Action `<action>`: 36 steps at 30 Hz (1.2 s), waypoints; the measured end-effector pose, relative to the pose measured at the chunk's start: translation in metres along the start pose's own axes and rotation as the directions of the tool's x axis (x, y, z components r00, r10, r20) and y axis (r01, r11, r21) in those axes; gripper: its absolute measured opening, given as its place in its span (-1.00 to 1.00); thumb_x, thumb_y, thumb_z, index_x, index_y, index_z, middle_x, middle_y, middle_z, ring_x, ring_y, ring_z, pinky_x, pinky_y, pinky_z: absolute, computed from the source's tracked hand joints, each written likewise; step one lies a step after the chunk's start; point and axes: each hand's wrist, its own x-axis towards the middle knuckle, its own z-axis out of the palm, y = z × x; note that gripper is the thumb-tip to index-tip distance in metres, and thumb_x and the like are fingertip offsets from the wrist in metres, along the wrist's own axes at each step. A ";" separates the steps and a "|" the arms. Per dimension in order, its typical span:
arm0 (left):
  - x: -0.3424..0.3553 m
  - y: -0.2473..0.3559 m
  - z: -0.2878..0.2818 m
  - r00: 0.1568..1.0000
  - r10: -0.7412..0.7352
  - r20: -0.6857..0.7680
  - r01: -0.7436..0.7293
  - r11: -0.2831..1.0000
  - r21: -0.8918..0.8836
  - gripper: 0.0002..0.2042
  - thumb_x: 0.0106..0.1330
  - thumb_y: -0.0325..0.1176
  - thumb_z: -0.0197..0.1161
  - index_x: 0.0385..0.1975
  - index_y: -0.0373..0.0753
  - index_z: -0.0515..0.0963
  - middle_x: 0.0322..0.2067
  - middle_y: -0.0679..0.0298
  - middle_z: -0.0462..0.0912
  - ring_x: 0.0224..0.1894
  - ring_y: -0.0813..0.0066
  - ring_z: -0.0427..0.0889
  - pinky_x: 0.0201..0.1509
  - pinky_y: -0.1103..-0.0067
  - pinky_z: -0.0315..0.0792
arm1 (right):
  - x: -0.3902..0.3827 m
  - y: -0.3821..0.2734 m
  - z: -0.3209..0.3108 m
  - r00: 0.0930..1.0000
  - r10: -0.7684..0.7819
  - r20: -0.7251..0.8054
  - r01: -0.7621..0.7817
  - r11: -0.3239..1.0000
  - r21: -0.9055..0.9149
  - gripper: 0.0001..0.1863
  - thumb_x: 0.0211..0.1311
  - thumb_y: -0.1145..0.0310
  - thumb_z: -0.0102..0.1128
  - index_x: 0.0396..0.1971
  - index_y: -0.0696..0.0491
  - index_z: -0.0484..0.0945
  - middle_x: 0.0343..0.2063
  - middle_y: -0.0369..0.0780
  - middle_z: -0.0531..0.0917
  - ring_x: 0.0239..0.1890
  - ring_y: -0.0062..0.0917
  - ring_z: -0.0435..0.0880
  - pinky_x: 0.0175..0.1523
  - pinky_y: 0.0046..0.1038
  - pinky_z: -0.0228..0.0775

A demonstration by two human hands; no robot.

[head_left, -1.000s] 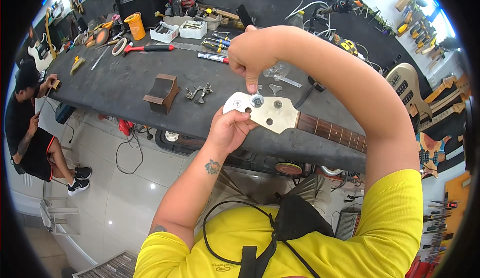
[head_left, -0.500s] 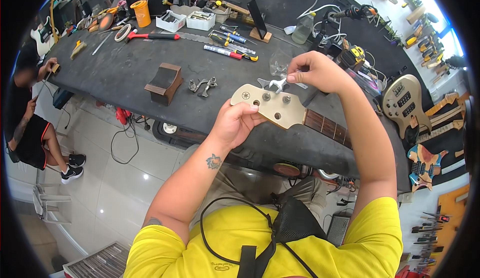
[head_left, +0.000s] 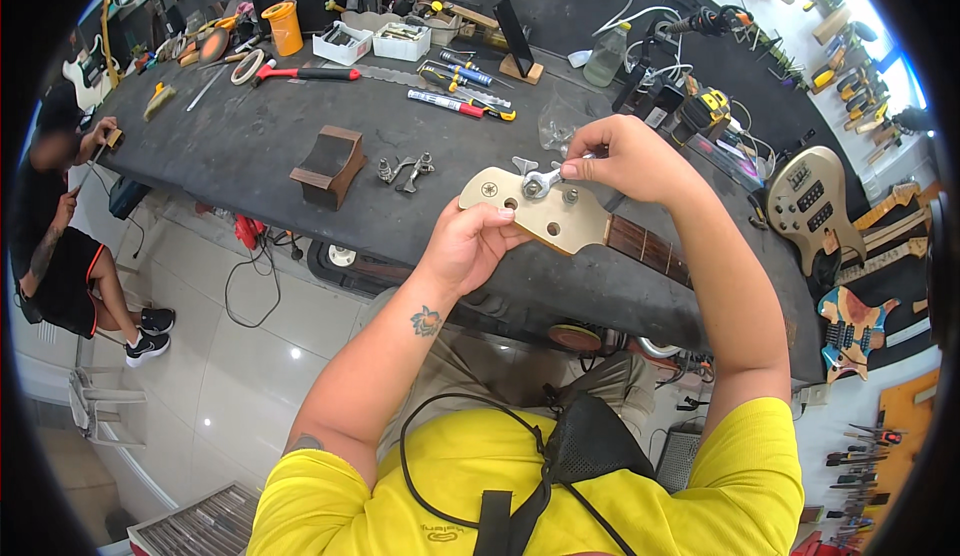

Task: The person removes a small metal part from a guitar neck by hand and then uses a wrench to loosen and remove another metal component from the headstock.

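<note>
My left hand (head_left: 468, 251) grips the gold-coloured guitar headstock (head_left: 580, 228) by its near-left edge, thumb on its face. Two bare holes show in the near half of the headstock, and two metal posts stand in the far half. My right hand (head_left: 630, 161) pinches a silver wrench (head_left: 541, 183), whose head sits around the left post. A tuner key (head_left: 523, 165) juts out past the far edge. The fretted neck (head_left: 645, 249) runs off to the right beneath my right forearm. Loose metal tuners (head_left: 406, 170) lie on the black workbench (head_left: 270, 121), left of the headstock.
A dark-topped wooden block (head_left: 328, 168) stands left of the tuners. Farther back lie a red-handled saw (head_left: 310, 73), markers and screwdrivers, near white parts boxes (head_left: 402, 42). A plastic bag (head_left: 568, 121) is beyond my right hand. Another person (head_left: 65, 196) works at the far left.
My right hand has lowered the wrench toward the headstock, and its head now surrounds the left post. The left hand keeps its grip with hardly any movement.
</note>
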 end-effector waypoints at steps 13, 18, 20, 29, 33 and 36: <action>-0.003 0.002 -0.003 0.999 -0.023 0.045 0.023 1.000 0.010 -0.55 0.33 -0.51 0.12 0.24 -0.45 0.44 0.17 -0.07 0.66 0.23 -0.02 0.67 0.40 -0.01 0.49 | 0.089 -0.036 -0.025 0.877 -0.190 0.440 0.259 0.960 -0.101 -0.76 -0.01 0.33 0.63 -0.36 0.12 0.82 -0.47 -0.24 0.80 -0.35 -0.50 0.74 -0.18 -0.37 0.50; -0.003 0.000 -0.004 0.998 -0.066 -0.011 0.066 0.998 0.002 -0.55 0.30 -0.52 0.14 0.22 -0.44 0.46 0.16 -0.06 0.66 0.23 -0.02 0.67 0.39 0.03 0.51 | 0.110 -0.103 -0.016 0.754 -0.080 0.652 0.353 0.886 -0.299 -0.77 -0.08 0.31 0.65 -0.41 0.07 0.83 -0.50 -0.26 0.77 -0.23 -0.48 0.72 -0.10 -0.29 0.45; -0.002 -0.001 -0.004 0.996 -0.082 -0.047 0.082 0.997 0.000 -0.50 0.28 -0.53 0.15 0.27 -0.40 0.41 0.20 -0.06 0.63 0.26 -0.03 0.65 0.39 0.04 0.52 | 0.100 -0.130 -0.012 0.749 -0.072 0.658 0.591 0.523 -0.615 -0.71 -0.02 0.25 0.64 -0.29 0.06 0.83 -0.39 -0.28 0.81 -0.01 -0.40 0.69 0.15 -0.05 0.34; 0.001 0.002 0.000 0.998 -0.056 0.015 0.056 0.998 0.013 -0.46 0.30 -0.53 0.13 0.33 -0.39 0.34 0.23 -0.06 0.61 0.28 -0.09 0.63 0.42 -0.02 0.49 | 0.058 -0.136 -0.038 0.719 -0.455 0.525 0.684 0.330 -0.651 -0.81 0.07 0.19 0.52 -0.44 -0.02 0.78 -0.39 -0.40 0.72 0.11 -0.44 0.50 0.21 -0.16 0.22; 0.003 -0.003 -0.002 0.998 -0.055 -0.022 0.056 0.998 0.032 -0.53 0.35 -0.52 0.12 0.28 -0.45 0.43 0.17 -0.09 0.67 0.24 -0.11 0.67 0.42 -0.02 0.48 | -0.005 -0.082 -0.057 0.936 -0.347 -0.052 0.251 0.766 -0.592 -0.74 0.22 0.16 0.46 -0.36 0.05 0.66 -0.34 -0.27 0.71 -0.07 -0.29 0.58 0.09 -0.20 0.35; 0.004 0.003 -0.002 0.993 -0.083 -0.082 0.087 0.995 0.048 -0.56 0.39 -0.51 0.11 0.27 -0.45 0.45 0.17 -0.11 0.67 0.23 -0.10 0.68 0.41 0.00 0.50 | -0.058 -0.009 -0.054 0.966 0.043 -0.256 -0.141 0.915 -0.378 -0.71 0.34 0.20 0.38 -0.31 0.15 0.63 -0.43 -0.14 0.66 -0.31 -0.26 0.60 -0.15 -0.23 0.43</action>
